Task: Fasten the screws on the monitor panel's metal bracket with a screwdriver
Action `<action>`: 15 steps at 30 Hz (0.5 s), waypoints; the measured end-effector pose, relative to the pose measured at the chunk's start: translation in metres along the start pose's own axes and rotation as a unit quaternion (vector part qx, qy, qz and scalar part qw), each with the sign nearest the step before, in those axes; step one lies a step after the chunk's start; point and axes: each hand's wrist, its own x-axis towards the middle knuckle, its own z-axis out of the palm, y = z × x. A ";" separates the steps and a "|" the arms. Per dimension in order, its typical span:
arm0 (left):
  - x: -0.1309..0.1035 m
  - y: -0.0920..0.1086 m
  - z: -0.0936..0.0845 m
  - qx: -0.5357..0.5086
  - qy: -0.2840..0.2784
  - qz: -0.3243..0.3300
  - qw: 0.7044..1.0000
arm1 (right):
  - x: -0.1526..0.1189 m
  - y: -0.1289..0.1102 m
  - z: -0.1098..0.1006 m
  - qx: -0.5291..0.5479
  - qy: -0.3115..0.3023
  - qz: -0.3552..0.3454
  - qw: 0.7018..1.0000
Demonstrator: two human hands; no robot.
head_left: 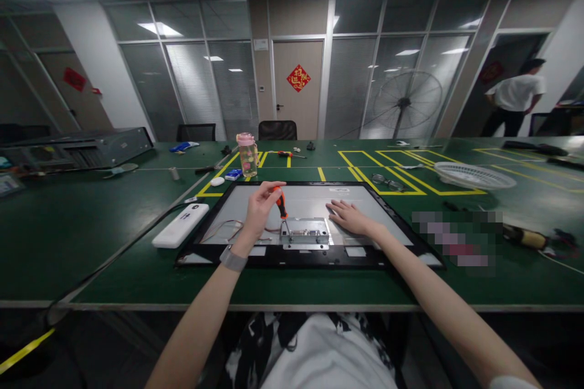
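Note:
A flat display panel [310, 200] with a black frame lies back-side up on the green table before me. My left hand [261, 209] grips the orange and black handle of a screwdriver [281, 203]. The shaft points down at the left side of a metal bracket [305, 233] that carries a small circuit board; whether the tip sits in a screw is too small to tell. Resting flat on the panel's silvery back, right of the bracket, is my right hand [350, 217], its fingers spread. Thin wires [232, 226] run across the panel at the left.
A white power bank [181, 226] lies left of the panel. Behind it stand a pink-lidded bottle [247, 155] and a blue box [233, 174]. Eyeglasses [387, 183], a white basket [474, 176] and another screwdriver [292, 155] lie farther back. A person [515, 97] stands at the far right.

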 end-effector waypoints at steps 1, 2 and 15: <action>0.000 0.000 0.000 0.007 0.001 0.007 1.000 | 0.000 0.000 0.000 -0.001 0.000 0.000 1.000; 0.000 0.000 0.000 0.001 0.000 0.009 1.000 | 0.000 0.000 0.000 -0.001 0.000 0.000 1.000; 0.000 0.003 0.001 -0.037 -0.007 -0.014 0.999 | 0.000 0.000 -0.001 -0.007 -0.003 0.000 1.000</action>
